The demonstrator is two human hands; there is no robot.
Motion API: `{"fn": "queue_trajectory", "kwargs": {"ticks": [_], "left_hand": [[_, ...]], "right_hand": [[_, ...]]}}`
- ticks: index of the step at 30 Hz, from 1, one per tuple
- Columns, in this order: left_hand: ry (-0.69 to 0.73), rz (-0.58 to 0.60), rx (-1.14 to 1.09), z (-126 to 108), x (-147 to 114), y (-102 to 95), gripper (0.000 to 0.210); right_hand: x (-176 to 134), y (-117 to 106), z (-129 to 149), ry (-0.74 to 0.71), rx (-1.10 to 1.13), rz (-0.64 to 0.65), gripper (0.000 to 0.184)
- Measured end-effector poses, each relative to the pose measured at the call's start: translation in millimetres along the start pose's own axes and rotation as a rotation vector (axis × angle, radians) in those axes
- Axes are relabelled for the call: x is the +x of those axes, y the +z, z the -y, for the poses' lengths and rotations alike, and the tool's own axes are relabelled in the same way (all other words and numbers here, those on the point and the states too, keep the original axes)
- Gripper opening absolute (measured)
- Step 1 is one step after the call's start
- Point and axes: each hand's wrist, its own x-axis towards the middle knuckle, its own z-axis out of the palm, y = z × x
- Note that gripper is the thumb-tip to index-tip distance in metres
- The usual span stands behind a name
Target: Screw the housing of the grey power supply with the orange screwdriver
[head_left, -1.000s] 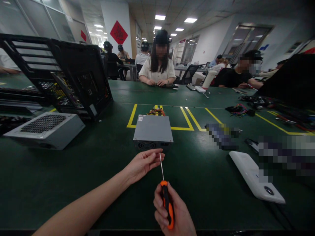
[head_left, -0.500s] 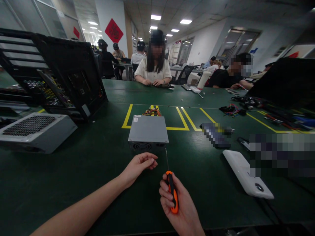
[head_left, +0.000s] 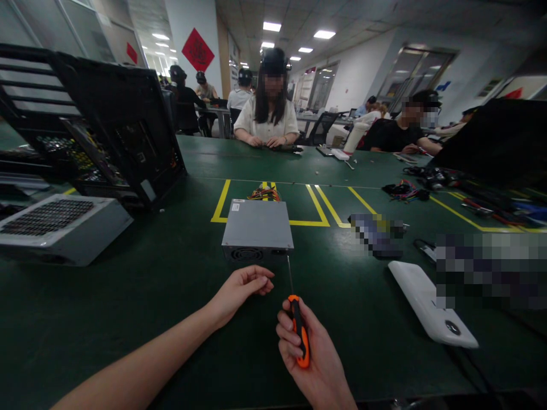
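Note:
A grey computer power supply (head_left: 257,223) rests on the green table in front of me, its fan grille and socket towards me. Colourful cables (head_left: 265,194) come out behind it. My right hand (head_left: 314,347) is wrapped round the orange and black handle of a screwdriver (head_left: 301,336). The thin shaft points forward, its tip by the lower right corner of the power supply; contact cannot be told. Just short of the power supply, my left hand (head_left: 243,290) hovers or rests with fingers curled in and thumb close against them. Whatever may be inside those fingers is hidden.
On the left stand a black computer case (head_left: 128,131) and another grey power supply (head_left: 64,228). To the right lie a white device (head_left: 431,304), a blurred dark item (head_left: 374,234) and bundles of cable (head_left: 405,191). A person (head_left: 273,108) sits across the table.
Both hands and the screwdriver hold almost the same place. Only a very slight shift of the view shows.

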Motion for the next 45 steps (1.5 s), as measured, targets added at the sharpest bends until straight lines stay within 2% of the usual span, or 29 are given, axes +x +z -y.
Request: {"fn": "queue_trajectory", "kwargs": {"ticks": [9,14,18,23,26,29,32,35,40,45], "left_hand": [[0.017,0.007,0.001,1.3,1.0,0.1,0.022],[0.025,0.009,0.017,0.1,0.7,0.9,0.022],[0.047,0.028,0.139,-1.5,-1.6,2.7,0.022],[0.107,0.102,0.327,0.0,-3.5,2.7,0.023],[0.105,0.109,0.342,0.4,-3.8,1.7,0.023],[0.109,0.104,0.349,0.8,-3.7,1.3,0.023],[0.132,0.106,0.371,1.6,-3.5,1.5,0.023],[0.136,0.117,0.37,1.7,-3.6,2.0,0.023],[0.114,0.116,0.358,0.5,-4.3,1.8,0.022],[0.122,0.111,0.396,-0.9,-5.5,3.3,0.022]], "right_hand": [[3.2,4.6,1.3,-0.051,-0.012,0.018,0.019],[4.7,0.6,-1.3,-0.107,-0.022,-0.023,0.015],[5.4,-0.4,-2.2,-0.096,-0.038,-0.03,0.016],[5.9,1.3,-3.5,-0.115,-0.032,0.045,0.019],[5.6,0.4,-5.5,-0.153,-0.018,0.004,0.012],[5.4,-0.8,-7.5,-0.163,-0.029,-0.029,0.019],[5.4,-1.0,-8.0,-0.136,-0.092,0.028,0.026],[5.6,-1.4,-7.2,-0.129,-0.094,0.087,0.026],[6.3,-2.6,-6.6,-0.17,-0.012,0.031,0.012],[3.3,-1.5,-6.7,-0.113,-0.07,-0.048,0.027]]}}
